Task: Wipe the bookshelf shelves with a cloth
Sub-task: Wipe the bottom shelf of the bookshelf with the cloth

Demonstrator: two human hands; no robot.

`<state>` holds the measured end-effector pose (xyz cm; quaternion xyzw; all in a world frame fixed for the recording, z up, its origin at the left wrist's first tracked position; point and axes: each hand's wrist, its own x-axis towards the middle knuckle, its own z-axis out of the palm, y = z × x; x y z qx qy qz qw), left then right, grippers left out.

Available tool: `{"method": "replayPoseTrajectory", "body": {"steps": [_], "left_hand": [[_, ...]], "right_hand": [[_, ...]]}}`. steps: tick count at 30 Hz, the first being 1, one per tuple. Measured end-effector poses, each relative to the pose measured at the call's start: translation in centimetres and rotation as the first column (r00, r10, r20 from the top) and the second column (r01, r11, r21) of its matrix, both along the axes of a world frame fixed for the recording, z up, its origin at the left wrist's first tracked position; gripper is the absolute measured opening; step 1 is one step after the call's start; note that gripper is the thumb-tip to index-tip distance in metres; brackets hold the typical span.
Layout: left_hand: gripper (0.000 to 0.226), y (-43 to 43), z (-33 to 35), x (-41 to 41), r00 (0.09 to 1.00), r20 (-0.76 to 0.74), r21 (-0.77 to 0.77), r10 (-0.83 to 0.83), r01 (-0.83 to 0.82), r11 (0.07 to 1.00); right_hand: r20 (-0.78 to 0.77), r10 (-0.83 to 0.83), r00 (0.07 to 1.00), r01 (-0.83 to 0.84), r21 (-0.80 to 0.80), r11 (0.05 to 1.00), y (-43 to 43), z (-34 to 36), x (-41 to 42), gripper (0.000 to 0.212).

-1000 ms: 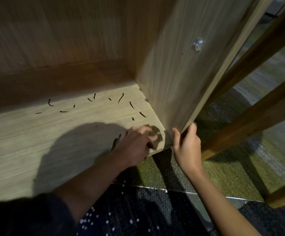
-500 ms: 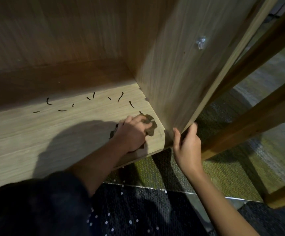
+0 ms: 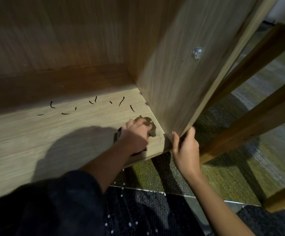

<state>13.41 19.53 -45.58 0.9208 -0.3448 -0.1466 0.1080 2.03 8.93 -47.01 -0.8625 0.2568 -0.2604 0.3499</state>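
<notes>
**Cloth bunched in the shelf's right front corner**

I see the cloth (image 3: 152, 129), brown and crumpled, just right of the frame's centre. It lies on the pale wooden shelf (image 3: 53, 142), close to where the board meets the upright side panel (image 3: 172, 74). The left hand (image 3: 135, 138) covers most of it, fingers curled over it and pressing it down; only a rumpled edge shows past the fingertips. The right hand (image 3: 185, 147) is just beside it, lower right of centre, thumb and fingers wrapped round the panel's front edge near its foot. The two hands are near each other but apart. Behind the cloth, small dark curved bits (image 3: 121, 101) lie scattered. A shiny fitting (image 3: 196, 52) sits on the panel, upper right. Wooden bars (image 3: 257, 116) cross the right side over green carpet (image 3: 223, 176).
</notes>
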Motion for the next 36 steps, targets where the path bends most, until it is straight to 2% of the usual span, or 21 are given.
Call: {"method": "replayPoseTrajectory", "body": {"steps": [2,5,8,9,10,12,14,15,16,18,20,23,26,28,32,36], "left_hand": [[0.052,-2.2,0.0,-1.6,0.997,-0.064,-0.047,0.033,-0.036,0.998],[0.055,-2.7,0.0,-1.9,0.970,-0.228,-0.234,0.083,-0.137,0.963],[0.057,1.5,-0.1,-0.4,0.922,-0.376,-0.430,0.094,-0.263,0.864],[0.058,3.6,-0.2,0.1,0.920,-0.382,-0.455,0.090,-0.272,0.848],[0.062,5.6,-0.3,0.6,0.937,-0.335,-0.420,0.102,-0.246,0.873],[0.082,9.2,-0.6,1.7,0.971,-0.189,-0.242,0.149,-0.193,0.951],[0.090,11.4,-1.1,2.7,0.974,-0.109,-0.134,0.200,-0.214,0.968],[0.089,12.0,-1.3,3.2,0.971,-0.096,-0.112,0.220,-0.230,0.967],[0.085,12.1,-1.5,3.6,0.970,-0.094,-0.091,0.225,-0.233,0.968],[0.081,11.6,-1.7,3.7,0.971,-0.105,-0.068,0.214,-0.222,0.973],[0.084,10.5,-1.8,3.6,0.967,-0.145,-0.081,0.211,-0.224,0.971],[0.094,8.9,-2.2,3.5,0.943,-0.247,-0.092,0.223,-0.252,0.963],[0.106,8.7,-3.4,3.6,0.941,-0.268,-0.099,0.207,-0.240,0.966],[0.110,8.8,-3.6,3.3,0.943,-0.275,-0.110,0.189,-0.226,0.968],[0.110,8.8,-2.9,3.2,0.948,-0.261,-0.094,0.185,-0.215,0.972],[0.110,8.7,-2.8,3.2,0.951,-0.242,-0.065,0.189,-0.211,0.975]], "right_hand": [[0.000,-0.019,1.000,0.019,-0.006,1.000,0.0,-0.1,0.0,0.023],[-0.041,-0.025,0.999,0.025,0.010,1.000,0.0,-0.1,0.1,0.025],[-0.090,0.012,0.996,0.002,0.163,0.987,-0.2,0.8,-0.2,0.030],[-0.103,0.001,0.995,0.018,0.180,0.983,0.0,1.1,-0.6,0.035],[-0.119,-0.043,0.992,0.060,0.142,0.988,0.5,1.3,-1.3,0.042],[-0.069,-0.148,0.987,0.149,0.003,0.989,3.1,1.4,-2.8,0.051],[0.002,-0.070,0.998,0.070,-0.087,0.994,6.3,1.6,-3.1,0.045],[-0.056,0.004,0.998,-0.013,-0.171,0.985,7.1,1.7,-2.1,0.041],[-0.190,0.035,0.981,-0.083,-0.249,0.965,7.4,1.6,-0.3,0.042],[-0.462,-0.062,0.885,-0.109,-0.335,0.936,6.5,1.2,3.8,0.057],[-0.575,-0.121,0.809,-0.103,-0.341,0.934,5.5,1.2,7.0,0.060],[-0.551,0.048,0.833,-0.286,-0.353,0.891,6.3,0.5,7.7,0.045],[-0.510,0.247,0.824,-0.477,-0.388,0.789,6.8,0.0,5.5,0.049],[-0.522,0.224,0.823,-0.479,-0.426,0.767,5.4,0.0,5.8,0.047],[-0.507,0.074,0.859,-0.341,-0.457,0.822,3.2,0.1,10.9,0.036],[-0.483,0.280,0.830,-0.491,-0.394,0.777,4.7,-0.6,9.7,0.042]]}}
